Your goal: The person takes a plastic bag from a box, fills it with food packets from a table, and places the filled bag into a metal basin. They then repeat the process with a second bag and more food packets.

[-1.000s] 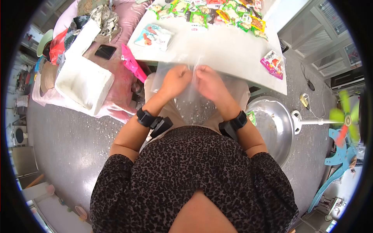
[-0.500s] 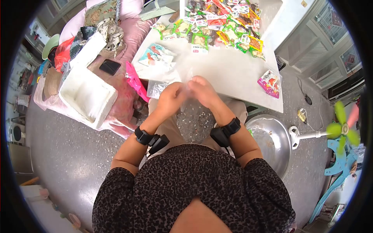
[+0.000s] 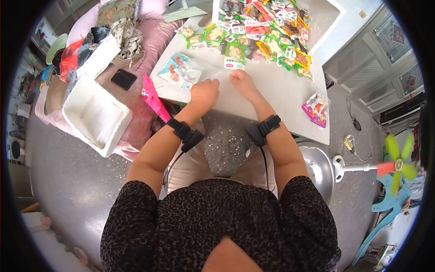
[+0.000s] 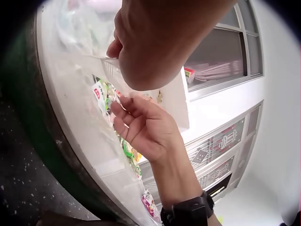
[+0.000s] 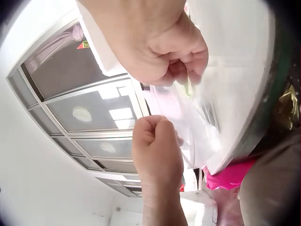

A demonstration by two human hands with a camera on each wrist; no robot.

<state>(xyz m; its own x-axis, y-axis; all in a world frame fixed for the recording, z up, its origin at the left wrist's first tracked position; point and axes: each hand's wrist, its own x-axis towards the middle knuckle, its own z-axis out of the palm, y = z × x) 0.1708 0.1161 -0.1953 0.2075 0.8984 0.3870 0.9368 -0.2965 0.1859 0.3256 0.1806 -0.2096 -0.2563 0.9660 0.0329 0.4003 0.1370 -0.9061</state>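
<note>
In the head view, the left hand (image 3: 205,94) grips thin clear plastic near the table's front edge. Clear film (image 5: 200,127) spreads beside that closed left hand (image 5: 157,153) in the right wrist view. The right hand (image 3: 242,85) is a little to the right, just below a green-edged food packet (image 3: 234,53). Its curled fingers pinch a thin edge of the plastic, with a yellow-green strip (image 5: 189,89) showing at the fingertips. A blue-and-white printed bag (image 3: 177,70) lies left of the hands.
Many small food packets (image 3: 272,43) are heaped at the table's back, beside a white box (image 3: 327,22). A pink packet (image 3: 316,110) lies at the right corner. Left are a pink bag (image 3: 154,98), a phone (image 3: 123,79) and a foam box (image 3: 95,115); a metal basin (image 3: 318,170) stands right.
Both hands have moved forward over the table and stand a little farther apart than half a second ago. The view has shifted slightly; the printed bag and packets stay on the table.
</note>
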